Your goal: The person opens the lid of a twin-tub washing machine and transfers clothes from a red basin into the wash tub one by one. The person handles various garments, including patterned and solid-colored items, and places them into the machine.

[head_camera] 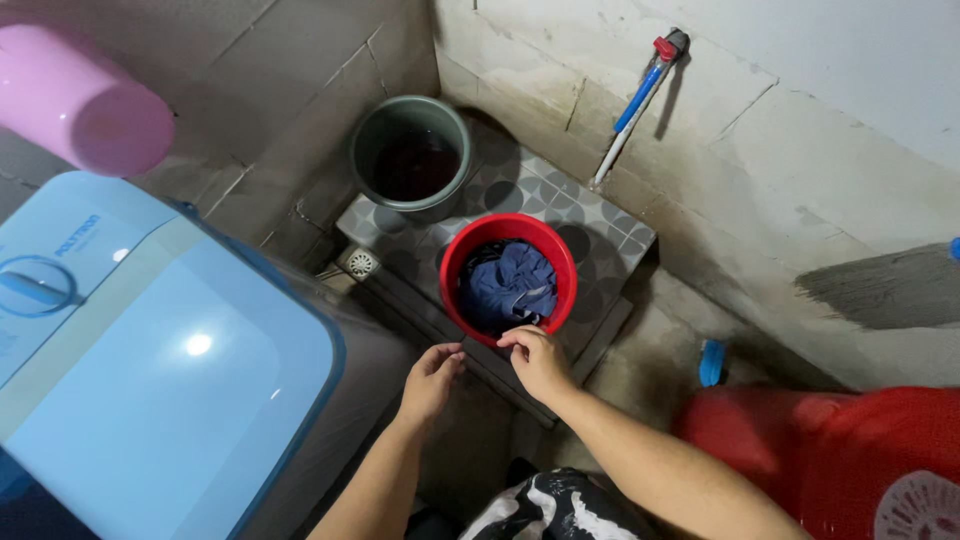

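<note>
Both hands, left (pixel 430 380) and right (pixel 537 360), reach the red bucket's (pixel 452 262) near rim (blue cloth (pixel 508 285) inside), fingers curled, gripping nothing.

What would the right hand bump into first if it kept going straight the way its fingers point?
Probably the near rim of the red bucket; the right hand is already at that rim, with blue clothes just beyond. Depth is hard to judge.
</note>
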